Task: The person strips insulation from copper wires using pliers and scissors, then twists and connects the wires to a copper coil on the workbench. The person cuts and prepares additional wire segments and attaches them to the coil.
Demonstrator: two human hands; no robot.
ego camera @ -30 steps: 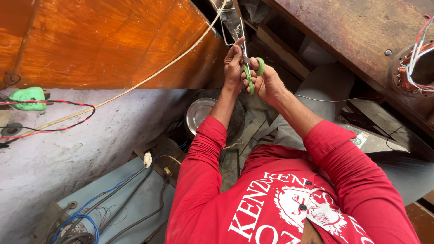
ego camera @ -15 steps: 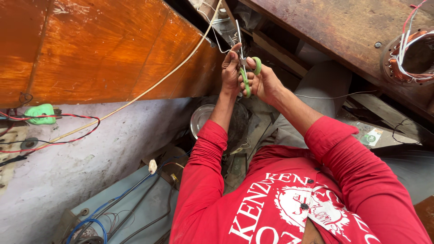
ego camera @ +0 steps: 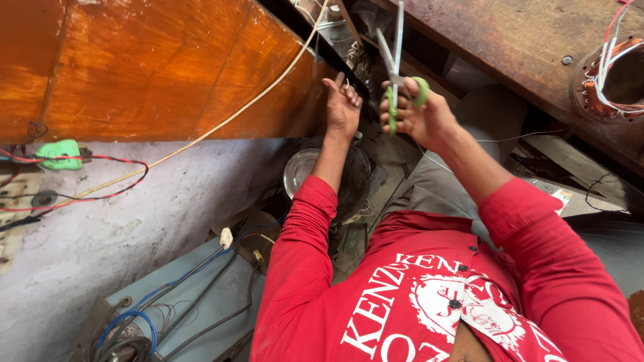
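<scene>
Head view, near to far: red sleeves ran up to 2 hands. Right hand [ego camera: 419, 121] had its grip clenched on 1 pair of green-handled scissors [ego camera: 397, 74], fingers through the loops, blades parted and pointing up toward the rusty beam [ego camera: 510, 47]. Left hand [ego camera: 342, 107] was released, fingers loose, just beside the scissors, not touching. Below them sat 1 round metal bowl [ego camera: 298, 171]; contents couldn't be told. 1 motor winding w/ wires [ego camera: 607, 80] sat at far right.

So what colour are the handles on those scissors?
Green. The scissors in the right hand show it best in the head view.
</scene>
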